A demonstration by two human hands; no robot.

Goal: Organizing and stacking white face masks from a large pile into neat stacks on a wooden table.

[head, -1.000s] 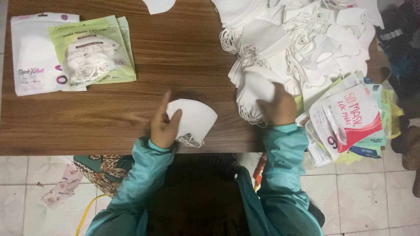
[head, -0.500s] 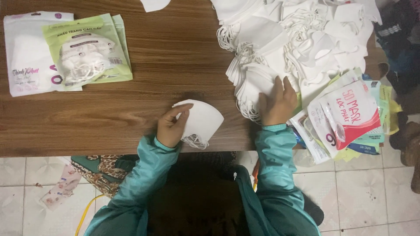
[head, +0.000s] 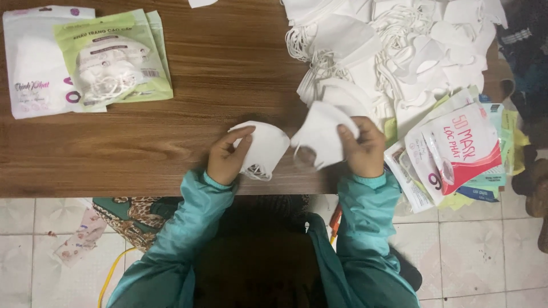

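1. From the head view I see my left hand (head: 227,158) closed on a small stack of folded white masks (head: 264,148), thumb and fingers pinching its left edge; the stack lies just to the right of that hand, at the near edge of the table (head: 142,142).
2. My right hand (head: 362,149) grips a single white mask (head: 321,134), which sits to the left of the hand, its fingers curled over the mask's right edge. The two sets of masks almost meet between my hands; I cannot tell whether they touch.
3. Behind the right hand, at the far right of the table, lies a big loose pile of white masks (head: 394,51) with tangled ear loops.
4. At the far left lie flat pouches: a white rectangular pouch (head: 34,68) with purple marks and, overlapping its right side, a light green pouch (head: 114,57) with a clear window showing white masks.
5. Right of my right hand, at the table's corner, a fanned stack of empty pouches (head: 456,154) hangs over the edge; the top one is white with a red lower part, with yellow and green ones under it.
6. The stack in my left hand has its long axis running left to right, rounded fold to the right, loops hanging towards me. The single mask is tilted, its pointed end towards the upper left.
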